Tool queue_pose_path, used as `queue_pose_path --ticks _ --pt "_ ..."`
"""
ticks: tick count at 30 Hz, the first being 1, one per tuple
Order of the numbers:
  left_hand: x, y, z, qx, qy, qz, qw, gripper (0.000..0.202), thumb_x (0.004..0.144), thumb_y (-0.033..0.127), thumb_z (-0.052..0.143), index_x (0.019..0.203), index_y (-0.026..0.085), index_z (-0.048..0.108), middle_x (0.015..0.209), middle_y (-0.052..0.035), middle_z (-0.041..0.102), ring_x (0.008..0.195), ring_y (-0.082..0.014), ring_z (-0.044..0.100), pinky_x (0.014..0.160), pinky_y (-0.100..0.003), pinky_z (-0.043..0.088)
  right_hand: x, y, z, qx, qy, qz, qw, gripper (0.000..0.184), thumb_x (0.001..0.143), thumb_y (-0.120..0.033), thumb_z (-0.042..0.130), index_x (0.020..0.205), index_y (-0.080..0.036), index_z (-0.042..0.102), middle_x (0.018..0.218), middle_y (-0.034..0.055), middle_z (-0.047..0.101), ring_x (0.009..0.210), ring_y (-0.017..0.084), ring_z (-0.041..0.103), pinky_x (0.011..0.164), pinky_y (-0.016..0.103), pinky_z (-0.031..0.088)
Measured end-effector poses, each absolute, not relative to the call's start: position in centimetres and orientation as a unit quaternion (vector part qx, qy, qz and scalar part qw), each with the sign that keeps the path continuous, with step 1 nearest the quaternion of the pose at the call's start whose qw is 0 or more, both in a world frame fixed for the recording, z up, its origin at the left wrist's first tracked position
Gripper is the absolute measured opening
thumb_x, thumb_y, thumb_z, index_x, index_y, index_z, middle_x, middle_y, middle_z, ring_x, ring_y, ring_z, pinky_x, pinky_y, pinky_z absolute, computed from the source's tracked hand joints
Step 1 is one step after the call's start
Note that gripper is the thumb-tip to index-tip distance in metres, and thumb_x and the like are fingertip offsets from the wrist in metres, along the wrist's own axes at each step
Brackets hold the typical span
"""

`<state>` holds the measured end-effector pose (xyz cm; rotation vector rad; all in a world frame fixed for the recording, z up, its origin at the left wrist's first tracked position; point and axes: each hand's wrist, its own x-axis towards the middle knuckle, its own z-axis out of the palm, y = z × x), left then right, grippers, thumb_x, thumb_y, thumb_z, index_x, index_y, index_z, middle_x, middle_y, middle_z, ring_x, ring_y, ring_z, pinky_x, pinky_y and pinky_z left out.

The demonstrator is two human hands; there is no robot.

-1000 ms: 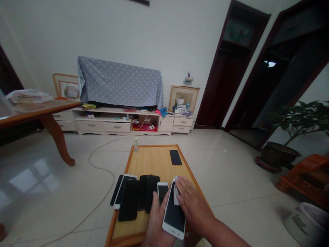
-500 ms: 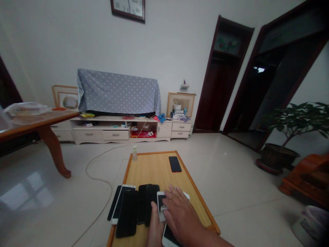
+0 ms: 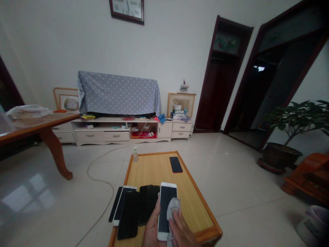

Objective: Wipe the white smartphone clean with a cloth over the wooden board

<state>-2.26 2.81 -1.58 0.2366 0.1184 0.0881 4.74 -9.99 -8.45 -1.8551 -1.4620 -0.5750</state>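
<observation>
My left hand (image 3: 152,230) holds a white phone (image 3: 166,206) with a dark screen, tilted up over the near end of a low wooden table (image 3: 151,168). My right hand (image 3: 182,233) presses a small grey-white cloth (image 3: 172,206) against the lower right of that screen. Left of the held phone, several dark phones (image 3: 133,207) lie side by side on the table. A single black phone with a red edge (image 3: 176,164) lies farther back on the right. A small clear pump bottle (image 3: 135,154) stands at the far left corner.
A white cable (image 3: 97,171) runs over the tiled floor left of the table. A larger wooden table (image 3: 38,123) stands at the left, a TV cabinet with a covered screen (image 3: 118,94) at the back. A potted plant (image 3: 282,151) and dark doorways are at the right.
My right hand slid from the top of the phone down to its lower part with the cloth. The phone now stands more upright, and the view has tilted up.
</observation>
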Motion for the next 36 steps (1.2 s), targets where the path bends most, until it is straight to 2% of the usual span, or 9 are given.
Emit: queue_pose_path --ticks 3,6,12,15,18,22,25,31,36 --pt "-2.5 2.8 -1.1 0.091 0.076 0.033 0.992 0.044 0.095 0.042 0.046 0.124 0.015 0.066 0.12 -0.0143 0.071 0.119 -0.0286 0.061 0.101 -0.04 0.047 3.9 -9.8 -8.8 -0.728 -0.535 -0.204 0.378 0.057 0.102 -0.021 0.041 0.154 -0.034 0.024 0.149 0.0049 0.043 0.134 0.026 0.043 0.104 0.04 0.049" --pt "-2.0 2.0 -0.5 0.051 0.082 0.067 0.993 0.04 0.096 0.036 0.046 0.12 0.012 0.068 0.124 -0.0117 0.069 0.125 -0.025 0.057 0.106 -0.035 0.043 5.2 -9.1 -5.6 -0.751 -0.479 -0.116 0.439 0.047 0.102 -0.026 0.041 0.15 -0.026 0.039 0.151 0.0073 0.04 0.134 0.026 0.044 0.104 0.039 0.047" --pt "-1.4 1.0 -0.2 0.086 0.092 0.076 0.989 0.035 0.094 0.034 0.053 0.116 0.013 0.07 0.113 -0.01 0.074 0.115 -0.0248 0.064 0.104 -0.036 0.043 6.8 -8.0 -2.8 -0.751 -0.328 -0.016 0.573 0.046 0.102 -0.031 0.044 0.146 -0.02 0.043 0.128 0.0102 0.064 0.115 0.028 0.063 0.088 0.042 0.057" --pt "-1.9 1.9 -0.2 0.076 0.117 0.122 0.983 0.03 0.092 0.033 0.056 0.104 0.012 0.073 0.1 -0.0085 0.077 0.1 -0.0216 0.069 0.101 -0.034 0.045 5.0 -8.9 -5.7 -0.758 -0.399 -0.048 0.515 0.048 0.099 -0.026 0.05 0.147 -0.027 0.043 0.136 0.0063 0.058 0.12 0.027 0.059 0.092 0.039 0.056" --pt "-2.5 2.9 -0.3 0.032 0.121 0.129 0.984 0.031 0.091 0.038 0.057 0.101 0.013 0.072 0.094 -0.0068 0.077 0.093 -0.0211 0.07 0.101 -0.037 0.044 3.0 -10.2 -8.2 -0.754 -0.477 -0.117 0.437 0.058 0.099 -0.018 0.046 0.152 -0.034 0.03 0.147 0.002 0.046 0.126 0.025 0.053 0.099 0.038 0.052" --pt "-2.9 3.3 -0.6 0.033 0.108 0.146 0.983 0.037 0.091 0.044 0.055 0.115 0.018 0.068 0.101 -0.0061 0.075 0.098 -0.0224 0.069 0.104 -0.043 0.042 2.1 -11.2 -9.2 -0.746 -0.533 -0.161 0.366 0.059 0.101 -0.015 0.038 0.154 -0.037 0.025 0.146 0.0022 0.047 0.123 0.024 0.056 0.094 0.032 0.057" --pt "-2.9 3.2 -0.9 0.057 0.11 0.158 0.98 0.05 0.09 0.055 0.052 0.129 0.025 0.059 0.113 -0.007 0.073 0.104 -0.0243 0.068 0.105 -0.047 0.041 2.2 -10.7 -9.2 -0.715 -0.584 -0.203 0.327 0.06 0.101 -0.017 0.042 0.154 -0.037 0.024 0.14 0.003 0.054 0.124 0.026 0.055 0.101 0.042 0.052" --pt "-2.6 2.5 -1.6 0.074 0.085 0.1 0.989 0.068 0.087 0.068 0.044 0.131 0.019 0.059 0.118 -0.0132 0.071 0.114 -0.0288 0.063 0.109 -0.049 0.038 3.2 -8.3 -5.9 -0.686 -0.646 -0.235 0.239 0.062 0.098 -0.028 0.049 0.155 -0.021 0.025 0.146 0.0119 0.047 0.131 0.03 0.047 0.102 0.046 0.05" --pt "-2.2 1.4 -3.0 0.084 0.005 0.119 0.989 0.067 0.092 0.065 0.035 0.136 0.02 0.056 0.137 -0.0106 0.061 0.136 -0.0261 0.046 0.117 -0.043 0.027 5.7 -6.4 -0.4 -0.768 -0.547 -0.172 0.286 0.052 0.101 -0.025 0.041 0.151 -0.019 0.035 0.157 0.0108 0.03 0.144 0.03 0.027 0.112 0.056 0.037"
